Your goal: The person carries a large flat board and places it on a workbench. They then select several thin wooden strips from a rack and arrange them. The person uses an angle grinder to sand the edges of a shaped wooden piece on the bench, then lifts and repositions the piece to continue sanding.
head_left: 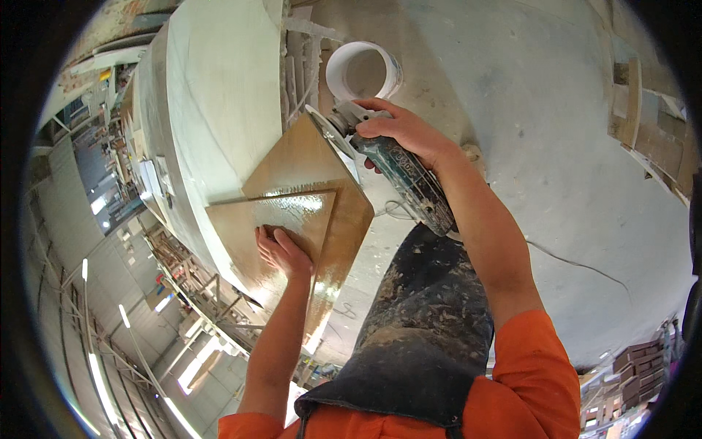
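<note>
In my right hand is an angle grinder with a dusty dark green body; the fingers wrap its grey head end. The grinder's disc sits at the edge of a glossy brown sheet, and whether it touches cannot be told. A second, smaller brown piece with a shiny surface lies over that sheet. My left hand rests on this upper piece, fingers loosely bent and apart, holding nothing. Both brown pieces lie against a large pale surface, jutting out toward me.
The pale, smooth surface stretches along the left. A white bucket stands on the grey floor beyond the grinder. A thin cable trails to the right. Wooden frames stand at the far right. A stained dark apron hangs before me.
</note>
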`<act>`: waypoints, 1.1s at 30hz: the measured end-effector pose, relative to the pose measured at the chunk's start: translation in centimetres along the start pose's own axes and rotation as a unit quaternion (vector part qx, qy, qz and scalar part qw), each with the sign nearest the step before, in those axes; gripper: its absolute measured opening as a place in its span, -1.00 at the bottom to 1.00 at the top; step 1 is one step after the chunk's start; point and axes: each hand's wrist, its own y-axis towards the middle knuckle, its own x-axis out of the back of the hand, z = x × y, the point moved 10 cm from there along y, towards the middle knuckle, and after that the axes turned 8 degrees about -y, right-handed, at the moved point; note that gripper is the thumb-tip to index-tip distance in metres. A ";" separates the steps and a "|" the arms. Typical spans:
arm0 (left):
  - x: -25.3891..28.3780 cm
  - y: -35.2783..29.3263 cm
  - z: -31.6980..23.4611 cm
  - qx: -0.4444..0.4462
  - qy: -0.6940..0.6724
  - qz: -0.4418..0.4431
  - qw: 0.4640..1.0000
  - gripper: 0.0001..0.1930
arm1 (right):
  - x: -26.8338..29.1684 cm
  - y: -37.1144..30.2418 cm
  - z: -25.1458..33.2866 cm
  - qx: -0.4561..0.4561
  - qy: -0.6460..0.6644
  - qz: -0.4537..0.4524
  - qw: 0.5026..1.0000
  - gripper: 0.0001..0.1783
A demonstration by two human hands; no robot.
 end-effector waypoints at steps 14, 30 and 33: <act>0.0 0.0 -0.6 0.002 0.007 -0.006 1.000 -0.46 | 1.0 -12.4 -8.2 -0.129 -0.045 -0.017 0.991 -0.17; -0.2 -0.6 -1.3 0.089 0.000 0.036 0.995 -0.38 | 6.8 -7.0 8.2 0.097 0.167 -0.040 0.980 -0.26; -0.2 -0.1 -2.4 0.088 -0.025 0.043 0.995 -0.36 | -2.8 -0.6 15.1 0.002 0.145 0.051 0.988 -0.26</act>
